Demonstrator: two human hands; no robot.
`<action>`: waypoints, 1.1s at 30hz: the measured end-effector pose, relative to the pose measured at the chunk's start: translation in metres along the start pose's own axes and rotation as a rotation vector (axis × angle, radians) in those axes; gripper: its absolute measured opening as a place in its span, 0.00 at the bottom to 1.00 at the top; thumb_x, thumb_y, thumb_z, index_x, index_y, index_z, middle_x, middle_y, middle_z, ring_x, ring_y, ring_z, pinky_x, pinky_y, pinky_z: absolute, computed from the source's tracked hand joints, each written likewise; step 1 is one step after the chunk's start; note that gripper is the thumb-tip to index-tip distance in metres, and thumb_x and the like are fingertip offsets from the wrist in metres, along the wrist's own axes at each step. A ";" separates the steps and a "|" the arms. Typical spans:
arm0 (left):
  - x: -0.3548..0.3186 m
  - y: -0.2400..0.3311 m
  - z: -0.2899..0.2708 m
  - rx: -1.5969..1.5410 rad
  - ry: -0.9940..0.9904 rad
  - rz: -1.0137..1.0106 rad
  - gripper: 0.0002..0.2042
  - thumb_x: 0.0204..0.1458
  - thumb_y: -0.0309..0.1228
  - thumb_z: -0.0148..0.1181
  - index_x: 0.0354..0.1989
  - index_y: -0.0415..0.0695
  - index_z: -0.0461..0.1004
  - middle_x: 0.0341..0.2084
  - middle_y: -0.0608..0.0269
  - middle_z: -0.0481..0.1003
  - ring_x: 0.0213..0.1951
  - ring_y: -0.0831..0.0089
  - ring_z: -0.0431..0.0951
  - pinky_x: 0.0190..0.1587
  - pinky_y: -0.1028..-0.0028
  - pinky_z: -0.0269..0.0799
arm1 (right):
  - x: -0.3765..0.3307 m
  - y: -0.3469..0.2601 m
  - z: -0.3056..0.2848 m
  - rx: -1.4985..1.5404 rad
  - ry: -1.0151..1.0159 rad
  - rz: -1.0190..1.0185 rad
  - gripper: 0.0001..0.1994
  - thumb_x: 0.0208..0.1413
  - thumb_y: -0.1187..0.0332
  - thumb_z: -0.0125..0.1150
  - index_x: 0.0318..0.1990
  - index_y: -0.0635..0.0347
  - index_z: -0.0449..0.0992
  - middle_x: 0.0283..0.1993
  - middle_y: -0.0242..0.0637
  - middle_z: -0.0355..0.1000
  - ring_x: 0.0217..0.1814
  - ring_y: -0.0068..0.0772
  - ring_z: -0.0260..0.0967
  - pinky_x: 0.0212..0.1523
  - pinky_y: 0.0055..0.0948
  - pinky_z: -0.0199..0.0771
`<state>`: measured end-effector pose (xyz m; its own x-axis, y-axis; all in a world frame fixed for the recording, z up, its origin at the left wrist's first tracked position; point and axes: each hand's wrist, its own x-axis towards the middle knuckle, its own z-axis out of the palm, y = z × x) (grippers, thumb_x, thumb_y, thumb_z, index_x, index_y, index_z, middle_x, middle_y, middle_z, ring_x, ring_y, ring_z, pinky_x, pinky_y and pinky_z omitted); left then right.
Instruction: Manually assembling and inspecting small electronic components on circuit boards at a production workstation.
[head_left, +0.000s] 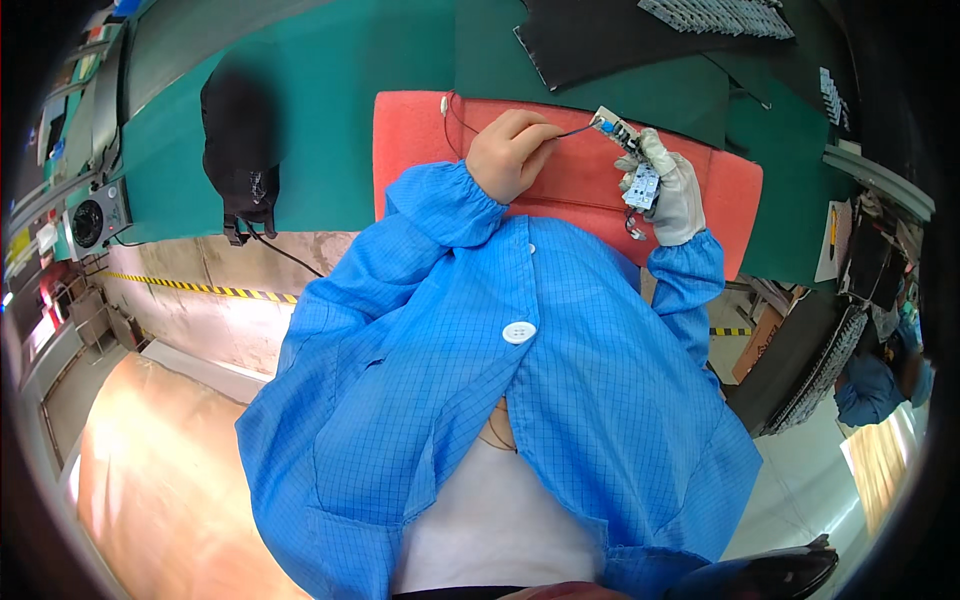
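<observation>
My bare left hand (512, 153) pinches a thin dark cable (577, 131) between thumb and fingers. One end of the cable reaches a small circuit board (622, 133) with a blue part near its tip. On the other side of that hand the cable loops out to a small white connector (444, 105). My right hand (672, 190), in a whitish glove, is closed around the circuit board. A second white board section (643, 187) shows at its fingers, with a short wire and plug (635, 226) hanging below. Both hands are above a red foam pad (420, 125).
The pad lies on a green work surface (330, 100). A black bag-like item (238, 150) stands at the left, beyond it a small fan unit (92, 220). Rows of small metallic parts (720, 17) rest on black sheeting at the far right. Another person's blue sleeve (868, 392) appears at the right.
</observation>
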<state>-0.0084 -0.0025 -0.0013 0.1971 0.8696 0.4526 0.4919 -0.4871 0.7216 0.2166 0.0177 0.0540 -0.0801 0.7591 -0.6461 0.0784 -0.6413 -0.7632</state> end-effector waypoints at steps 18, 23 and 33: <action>0.053 0.007 -0.041 -0.531 0.055 -0.389 0.05 0.50 0.24 0.59 0.34 0.38 0.78 0.27 0.63 0.77 0.31 0.76 0.76 0.36 0.76 0.73 | 0.012 0.025 -0.005 0.501 -0.126 -0.184 0.22 0.59 0.54 0.52 0.53 0.60 0.69 0.42 0.35 0.73 0.36 0.26 0.70 0.32 0.21 0.69; 0.060 -0.040 -0.064 -0.477 0.774 -0.352 0.09 0.54 0.22 0.54 0.42 0.37 0.75 0.34 0.63 0.76 0.36 0.77 0.75 0.40 0.76 0.72 | 0.014 0.027 0.000 0.685 -0.280 -0.251 0.23 0.58 0.59 0.54 0.57 0.61 0.65 0.50 0.37 0.70 0.45 0.31 0.71 0.42 0.24 0.74; 0.023 0.013 -0.003 -0.505 -0.216 -0.594 0.08 0.51 0.27 0.60 0.36 0.36 0.76 0.32 0.60 0.75 0.36 0.76 0.74 0.38 0.75 0.70 | 0.013 0.022 0.017 0.751 -0.327 -0.255 0.18 0.60 0.68 0.51 0.56 0.64 0.66 0.51 0.41 0.70 0.46 0.31 0.71 0.45 0.24 0.73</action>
<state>0.0004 0.0108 0.0199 0.2078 0.9659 -0.1546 0.1332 0.1287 0.9827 0.2002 0.0114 0.0292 -0.2976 0.8939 -0.3352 -0.6508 -0.4468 -0.6139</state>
